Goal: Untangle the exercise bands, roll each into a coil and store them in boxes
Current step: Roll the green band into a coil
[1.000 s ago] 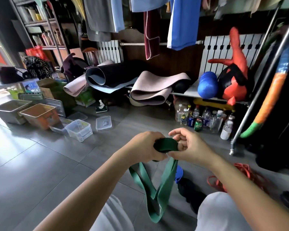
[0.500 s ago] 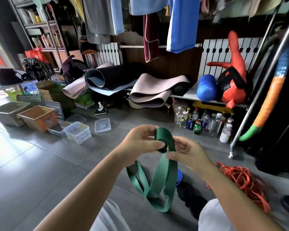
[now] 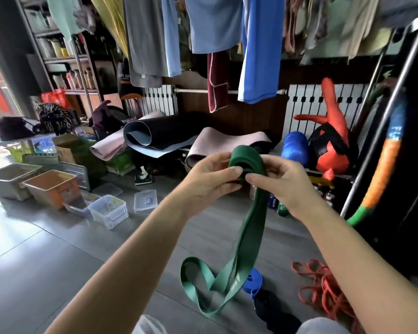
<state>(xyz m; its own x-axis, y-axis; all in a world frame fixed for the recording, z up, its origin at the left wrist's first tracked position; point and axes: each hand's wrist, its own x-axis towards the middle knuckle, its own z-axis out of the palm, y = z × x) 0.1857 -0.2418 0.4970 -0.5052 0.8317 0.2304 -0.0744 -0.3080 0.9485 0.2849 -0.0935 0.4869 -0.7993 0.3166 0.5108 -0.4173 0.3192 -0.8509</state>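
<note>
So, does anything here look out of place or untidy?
The red bands lie in a tangled heap on the floor at the right. The green band is only partly coiled, and its loose tail hangs twisted below the coil.

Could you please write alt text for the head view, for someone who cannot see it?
The left hand and right hand grip a partly coiled green exercise band, its loose loop hanging toward the floor. Clear boxes stand left; red bands lie right.

Grey tiled floor (image 3: 46, 261) carries clear boxes (image 3: 109, 210) and red bands (image 3: 323, 290)
</note>
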